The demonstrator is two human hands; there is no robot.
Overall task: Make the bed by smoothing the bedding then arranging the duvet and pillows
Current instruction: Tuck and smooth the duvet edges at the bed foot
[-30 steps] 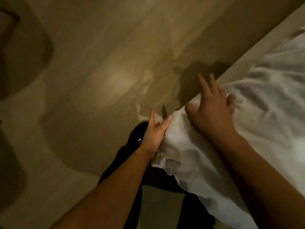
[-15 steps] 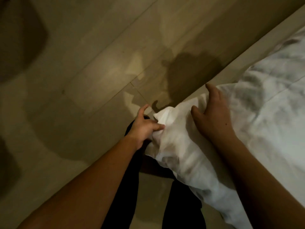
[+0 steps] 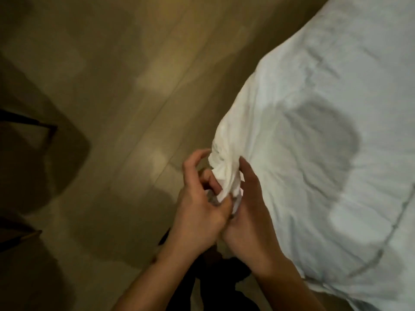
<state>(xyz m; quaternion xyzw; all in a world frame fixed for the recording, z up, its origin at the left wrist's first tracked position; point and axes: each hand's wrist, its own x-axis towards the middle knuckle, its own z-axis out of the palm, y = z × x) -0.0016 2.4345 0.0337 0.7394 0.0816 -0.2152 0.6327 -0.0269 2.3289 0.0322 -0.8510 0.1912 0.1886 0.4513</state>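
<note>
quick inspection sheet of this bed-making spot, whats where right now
surface: pale wood-look floor, dimly lit, with shadows across it
job's things: white duvet, wrinkled, filling the right side; its corner is bunched into a wad; no pillows in view
clutter: nothing seen
hands: left hand and right hand close together, both gripping the bunched corner
cables: nothing seen
surroundings: dark furniture edge at far left, too dim to identify; dark clothing of the person below the hands
</note>
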